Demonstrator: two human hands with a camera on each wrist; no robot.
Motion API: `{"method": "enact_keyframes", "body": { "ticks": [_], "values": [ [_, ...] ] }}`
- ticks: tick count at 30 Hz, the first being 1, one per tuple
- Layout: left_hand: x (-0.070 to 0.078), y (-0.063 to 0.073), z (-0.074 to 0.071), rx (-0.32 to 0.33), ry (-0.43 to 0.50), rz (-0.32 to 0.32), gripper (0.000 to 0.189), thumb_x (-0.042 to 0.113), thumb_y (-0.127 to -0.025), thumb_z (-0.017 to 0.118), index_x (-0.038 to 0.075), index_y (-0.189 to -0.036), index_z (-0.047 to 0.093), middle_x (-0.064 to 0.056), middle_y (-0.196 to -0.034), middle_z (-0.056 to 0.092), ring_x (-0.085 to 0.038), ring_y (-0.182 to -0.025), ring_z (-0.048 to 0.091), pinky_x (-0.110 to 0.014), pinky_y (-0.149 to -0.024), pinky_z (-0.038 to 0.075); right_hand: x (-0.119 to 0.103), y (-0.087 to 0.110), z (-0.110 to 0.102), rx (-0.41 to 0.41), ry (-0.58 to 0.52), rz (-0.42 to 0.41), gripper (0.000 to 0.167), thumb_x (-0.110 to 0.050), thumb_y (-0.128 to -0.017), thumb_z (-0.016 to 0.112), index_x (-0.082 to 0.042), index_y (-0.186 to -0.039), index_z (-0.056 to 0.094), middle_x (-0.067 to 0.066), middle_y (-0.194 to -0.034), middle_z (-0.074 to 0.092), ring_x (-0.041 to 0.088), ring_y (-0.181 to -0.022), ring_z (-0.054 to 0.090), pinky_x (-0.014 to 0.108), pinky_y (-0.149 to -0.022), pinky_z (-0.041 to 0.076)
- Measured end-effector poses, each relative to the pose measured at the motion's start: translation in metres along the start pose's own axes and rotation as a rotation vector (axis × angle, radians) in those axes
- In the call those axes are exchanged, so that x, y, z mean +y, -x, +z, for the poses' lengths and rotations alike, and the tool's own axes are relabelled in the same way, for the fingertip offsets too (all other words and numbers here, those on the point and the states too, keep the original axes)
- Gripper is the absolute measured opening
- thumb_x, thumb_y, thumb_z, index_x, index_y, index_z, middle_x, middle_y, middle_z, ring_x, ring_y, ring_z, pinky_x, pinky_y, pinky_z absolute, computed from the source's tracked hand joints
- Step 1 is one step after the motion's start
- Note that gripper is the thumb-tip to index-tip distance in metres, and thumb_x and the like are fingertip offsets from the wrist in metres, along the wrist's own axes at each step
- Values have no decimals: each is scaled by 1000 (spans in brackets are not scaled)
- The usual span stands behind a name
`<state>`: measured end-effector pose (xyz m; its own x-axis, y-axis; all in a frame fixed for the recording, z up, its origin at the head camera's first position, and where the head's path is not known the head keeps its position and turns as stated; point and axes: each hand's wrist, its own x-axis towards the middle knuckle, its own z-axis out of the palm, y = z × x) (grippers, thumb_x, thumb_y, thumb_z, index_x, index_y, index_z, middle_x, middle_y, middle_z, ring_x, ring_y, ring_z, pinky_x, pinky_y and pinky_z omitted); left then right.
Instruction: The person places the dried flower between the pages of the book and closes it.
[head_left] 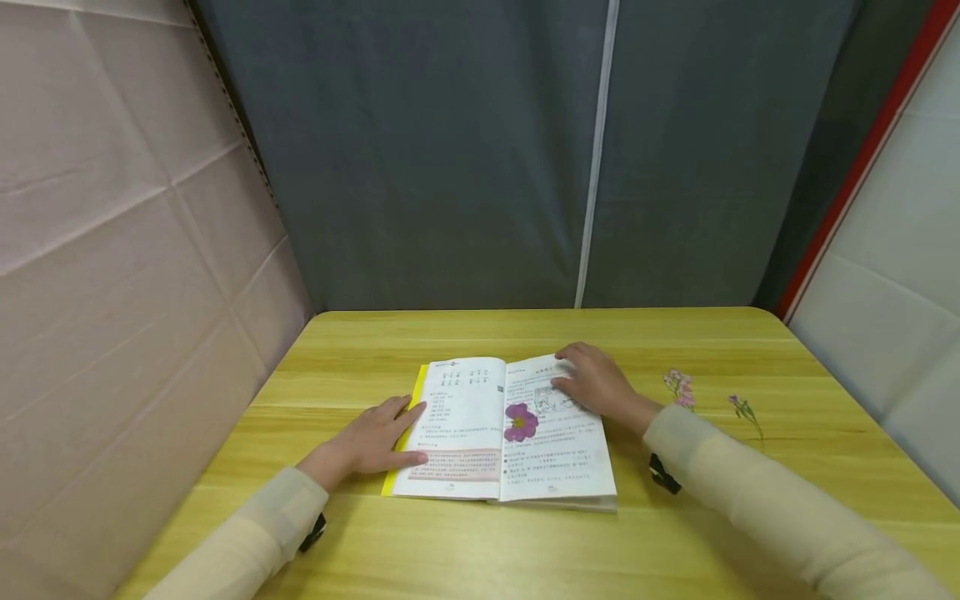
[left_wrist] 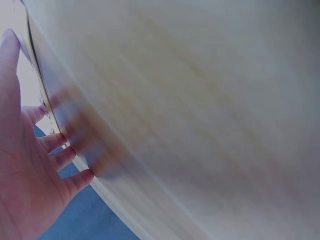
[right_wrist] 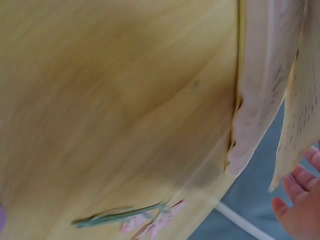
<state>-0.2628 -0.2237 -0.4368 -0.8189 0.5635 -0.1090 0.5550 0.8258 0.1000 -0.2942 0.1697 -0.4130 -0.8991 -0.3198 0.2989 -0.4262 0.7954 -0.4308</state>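
An open book [head_left: 457, 421] with printed pages and a yellow cover edge lies on the table. My left hand [head_left: 378, 437] rests on its left edge, fingers spread; in the left wrist view, the fingertips [left_wrist: 85, 176] of that hand touch the book's edge. At the upper right corner, my right hand [head_left: 596, 379] holds a page. In the right wrist view this page [right_wrist: 302, 100] stands lifted away from the pages under it, with the fingers [right_wrist: 296, 190] at its edge. A purple flower [head_left: 521, 422] with a yellow centre lies near the fold, on the right page.
To the right of the book, a pink flower sprig [head_left: 680, 387] and a thin-stemmed small flower [head_left: 744, 410] lie on the wooden table [head_left: 480, 550]. A dark grey curtain [head_left: 450, 167] hangs behind the table, and pale cloth [head_left: 135, 250] covers the left side.
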Motion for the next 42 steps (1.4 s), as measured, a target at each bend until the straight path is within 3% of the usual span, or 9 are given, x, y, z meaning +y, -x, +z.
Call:
{"method": "enact_keyframes", "body": {
  "ticks": [4, 10, 22, 28, 31, 36, 39, 42],
  "values": [
    [1, 0, 0, 4, -7, 3, 97, 79, -84, 41, 14, -155, 26, -21, -154, 25, -38, -138, 30, -54, -107, 29, 11, 1, -3, -5, 89, -52, 48, -27, -89, 73, 1, -124, 59, 18, -127, 57, 37, -120, 50, 53, -102, 36],
    [2, 1, -1, 7, 3, 4, 96, 77, -85, 43, 14, -155, 26, -21, -154, 24, -38, -139, 29, -54, -107, 28, 25, 0, -4, -80, 222, -65, 58, -34, -91, 69, 4, -133, 54, 23, -137, 50, 41, -129, 42, 55, -106, 30],
    [1, 1, -1, 8, -5, -7, 97, 79, -84, 41, 16, -156, 25, -20, -155, 25, -36, -139, 28, -55, -107, 27, 31, 0, -6, -225, 237, -35, 62, -38, -98, 57, 9, -138, 46, 33, -142, 40, 50, -134, 31, 60, -107, 25],
    [2, 0, -2, 4, -11, -5, 97, 80, -84, 40, 16, -156, 25, -20, -155, 25, -36, -139, 28, -55, -107, 28, 33, -4, -4, -171, 229, -32, 60, -36, -92, 67, 8, -131, 53, 29, -135, 49, 46, -129, 40, 57, -106, 29],
    [2, 0, -2, 7, -11, -3, 97, 79, -84, 41, 15, -155, 25, -20, -154, 25, -36, -139, 28, -55, -107, 28, 32, -6, -3, -120, 182, -16, 60, -33, -89, 72, 8, -129, 55, 26, -130, 54, 43, -123, 47, 54, -104, 34],
    [1, 0, -2, 4, -16, -5, 97, 79, -84, 41, 15, -155, 26, -20, -154, 25, -36, -139, 28, -55, -107, 28, 26, -10, -5, -70, -32, 62, 57, -29, -89, 73, 4, -132, 53, 22, -129, 57, 38, -119, 53, 51, -99, 40],
    [1, 0, -1, -1, -15, -8, 97, 78, -84, 42, 15, -155, 26, -21, -154, 25, -37, -139, 28, -55, -107, 28, 20, -12, -10, -37, -153, 97, 61, -30, -91, 70, 1, -137, 47, 19, -110, 62, 30, -97, 59, 45, -86, 47],
    [1, 0, 0, -1, -14, -6, 96, 77, -85, 43, 14, -155, 26, -21, -154, 25, -37, -139, 28, -55, -107, 28, 14, -14, -18, 6, -266, 128, 65, -31, -94, 66, 0, -144, 39, 14, -82, 55, 22, -69, 49, 38, -67, 42]
  ]
}}
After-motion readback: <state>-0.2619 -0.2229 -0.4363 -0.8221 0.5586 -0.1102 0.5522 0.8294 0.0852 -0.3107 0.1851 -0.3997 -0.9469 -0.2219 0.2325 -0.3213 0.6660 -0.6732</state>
